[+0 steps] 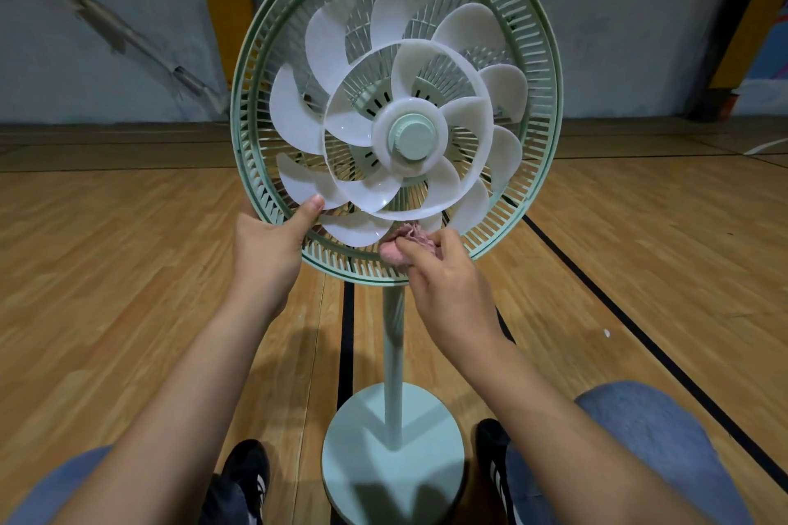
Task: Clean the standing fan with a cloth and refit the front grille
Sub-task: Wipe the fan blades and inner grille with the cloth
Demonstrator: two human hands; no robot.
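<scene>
A pale green standing fan fills the middle of the view, its rear grille [538,68] bare of any front cover. White translucent blades [298,115] ring a green hub cap [415,138]. My left hand [266,245] grips the lower left rim of the grille, thumb lying on the inside near a blade. My right hand [447,281] pinches a bunched pink cloth [407,241] against the bottom of the grille, just under the lowest blades. The front grille is not in view.
The fan's pole [394,362] runs down to a round green base [392,452] between my two black shoes [245,477]. Wooden court floor [128,269] with black lines spreads all around. A grey wall with yellow padding [217,9] stands behind.
</scene>
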